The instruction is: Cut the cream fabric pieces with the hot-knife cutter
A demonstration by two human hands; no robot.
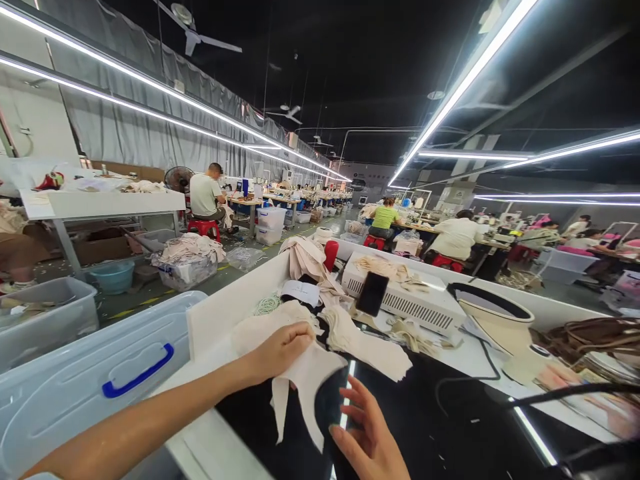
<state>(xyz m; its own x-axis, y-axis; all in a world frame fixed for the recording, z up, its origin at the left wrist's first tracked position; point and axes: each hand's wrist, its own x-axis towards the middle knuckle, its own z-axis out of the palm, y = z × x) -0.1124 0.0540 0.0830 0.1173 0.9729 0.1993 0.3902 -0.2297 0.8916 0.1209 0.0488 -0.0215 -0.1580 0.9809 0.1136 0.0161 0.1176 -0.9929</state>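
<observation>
My left hand [286, 352] is closed on a cream cut fabric piece [316, 373], whose two pointed ends hang down over the glossy black tabletop [425, 413]. To its right, my right hand [364, 427] has its fingers apart and holds nothing. A stack of cream fabric pieces [367, 343] fans out just beyond the hands. Another pale fabric pile [260, 323] lies behind my left wrist. More beige fabric [305, 257] is heaped at the table's far corner, near a white label roll [300, 292] and pale green cord [268, 305].
A white vented box [415, 293] stands at the back with a black phone [372, 293] leaning on it. Rightward are a cream hat-like item [495, 320] and a dark cable [465, 379]. A clear bin with a blue handle [137, 373] flanks the table's left side. Several people sit at sewing tables beyond.
</observation>
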